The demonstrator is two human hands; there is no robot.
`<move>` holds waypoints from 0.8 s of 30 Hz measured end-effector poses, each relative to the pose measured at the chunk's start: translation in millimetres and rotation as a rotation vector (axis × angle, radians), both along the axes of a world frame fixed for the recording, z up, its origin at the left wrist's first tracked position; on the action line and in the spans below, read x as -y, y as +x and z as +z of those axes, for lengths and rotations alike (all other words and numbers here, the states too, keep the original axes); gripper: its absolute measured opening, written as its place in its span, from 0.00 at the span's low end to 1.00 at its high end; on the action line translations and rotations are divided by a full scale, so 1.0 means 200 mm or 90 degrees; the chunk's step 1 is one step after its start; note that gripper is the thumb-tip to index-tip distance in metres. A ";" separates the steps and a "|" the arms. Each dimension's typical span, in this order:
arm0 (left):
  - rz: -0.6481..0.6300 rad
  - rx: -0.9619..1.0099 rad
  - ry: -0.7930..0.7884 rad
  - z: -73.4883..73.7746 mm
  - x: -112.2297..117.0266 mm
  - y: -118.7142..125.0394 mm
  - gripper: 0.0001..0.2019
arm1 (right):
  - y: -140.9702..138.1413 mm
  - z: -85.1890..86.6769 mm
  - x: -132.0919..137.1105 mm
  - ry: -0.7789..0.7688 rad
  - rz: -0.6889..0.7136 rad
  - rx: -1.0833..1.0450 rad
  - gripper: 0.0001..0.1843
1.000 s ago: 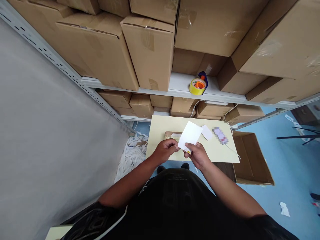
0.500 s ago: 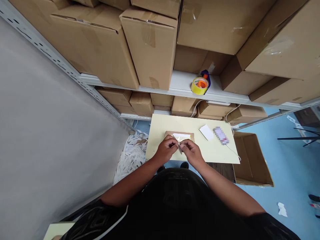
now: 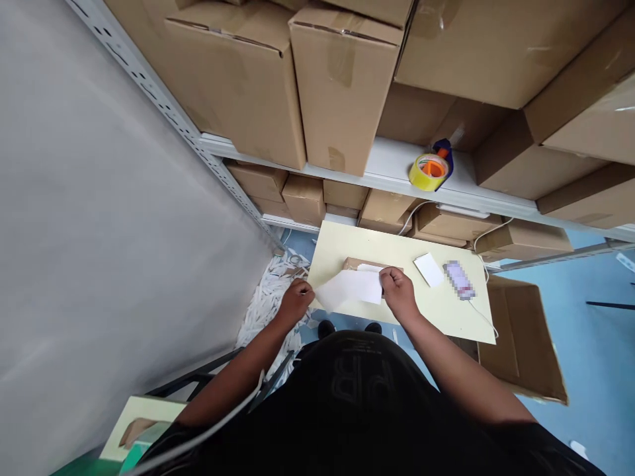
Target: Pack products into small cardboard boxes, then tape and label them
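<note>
A white paper sheet (image 3: pixel 354 288) stretches between my two hands above the table's front edge; its left part is blurred by motion. My left hand (image 3: pixel 296 301) is closed at the sheet's left tip, beyond the table's left side. The sheet's right edge is pinched in my right hand (image 3: pixel 398 291). Behind the sheet, a small cardboard box (image 3: pixel 353 263) lies on the pale table (image 3: pixel 342 241), partly covered by the sheet and my right hand. Something white shows on its top.
Right of my hands lie a white card stack (image 3: pixel 429 270) and a pixelated phone-like device (image 3: pixel 459 280) with a cable. A yellow tape roll (image 3: pixel 427 173) in a dispenser sits on the shelf among cartons (image 3: pixel 347 92). Paper strips (image 3: pixel 265 297) litter the floor left; an open carton (image 3: pixel 520 337) stands right.
My hands have moved apart, the left one outward to the left. The sheet, earlier a narrow edge between my fingertips, now spreads open between them. The view has shifted left.
</note>
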State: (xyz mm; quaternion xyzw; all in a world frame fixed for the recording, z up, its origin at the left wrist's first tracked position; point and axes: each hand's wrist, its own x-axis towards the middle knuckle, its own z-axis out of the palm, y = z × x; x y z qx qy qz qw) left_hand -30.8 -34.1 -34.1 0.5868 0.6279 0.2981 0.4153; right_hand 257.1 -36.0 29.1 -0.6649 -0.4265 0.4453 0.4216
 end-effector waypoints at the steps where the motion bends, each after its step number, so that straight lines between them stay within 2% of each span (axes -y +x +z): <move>1: 0.007 -0.049 -0.017 -0.05 0.00 -0.09 0.06 | 0.01 0.00 0.00 -0.003 -0.003 -0.004 0.11; 5: -0.009 -0.241 -0.080 -0.19 -0.01 -0.40 0.10 | 0.03 0.04 0.00 0.015 -0.022 0.014 0.13; 8: -0.049 -0.379 -0.165 -0.26 -0.03 -0.56 0.12 | 0.07 0.09 0.01 0.006 -0.043 -0.014 0.15; 11: -0.084 -0.523 -0.263 -0.28 -0.07 -0.64 0.13 | 0.10 0.13 0.02 -0.005 -0.069 -0.062 0.17; 13: -0.093 -0.578 -0.289 -0.25 -0.11 -0.64 0.14 | 0.11 0.14 0.03 0.002 -0.087 -0.086 0.18; 15: -0.091 -0.553 -0.258 -0.18 -0.16 -0.57 0.13 | 0.11 0.14 0.05 0.016 -0.103 -0.097 0.19; 17: -0.096 -0.415 -0.195 -0.07 -0.20 -0.42 0.13 | 0.11 0.13 0.08 0.028 -0.123 -0.102 0.20; 19: -0.128 -0.124 -0.196 0.06 -0.23 -0.21 0.19 | 0.11 0.12 0.11 0.043 -0.144 -0.099 0.20; 21: -0.151 0.167 -0.281 0.19 -0.24 0.02 0.27 | 0.10 0.12 0.14 0.066 -0.162 -0.079 0.19; 22: -0.175 0.265 -0.316 0.25 -0.25 0.13 0.30 | 0.10 0.11 0.16 0.079 -0.167 -0.064 0.18; 24: -0.192 0.377 -0.345 0.33 -0.24 0.30 0.30 | 0.11 0.09 0.20 0.100 -0.171 -0.038 0.17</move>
